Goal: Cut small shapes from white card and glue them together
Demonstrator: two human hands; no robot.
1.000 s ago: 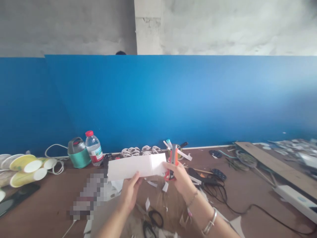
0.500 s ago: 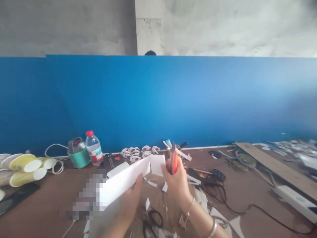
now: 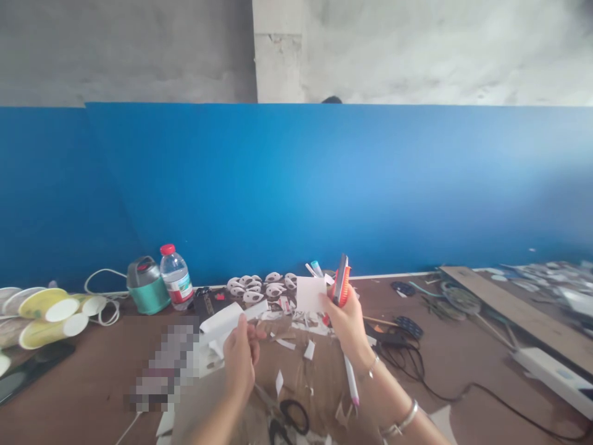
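My left hand (image 3: pixel 239 355) hovers over the left side of a brown board (image 3: pixel 273 358), thumb raised and fingers loosely bent and apart, holding nothing. Beside it lie folded white paper pieces (image 3: pixel 222 317). My right hand (image 3: pixel 346 321) grips an orange tool with a grey bar (image 3: pixel 341 284); its exact kind is unclear. Between that hand's thumb and fingers is a square piece of white paper (image 3: pixel 310 294), held upright. Black-handled scissors (image 3: pixel 293 416) rest on the board between my forearms. A white pen with a pink end (image 3: pixel 351 383) lies near my right wrist.
Small white cut-outs (image 3: pixel 252 287) line the back near a blue partition (image 3: pixel 296 191). Leftward stand a red-capped bottle (image 3: pixel 176 278), a green-and-grey container (image 3: pixel 147 290) and paper cups (image 3: pixel 50 309). Black cable (image 3: pixel 463 389) and a long board (image 3: pixel 514 309) lie right.
My left hand has let go of the long white paper. My right hand has moved right and up slightly with the orange tool and the paper square. Behind the partition, a head has shifted right.
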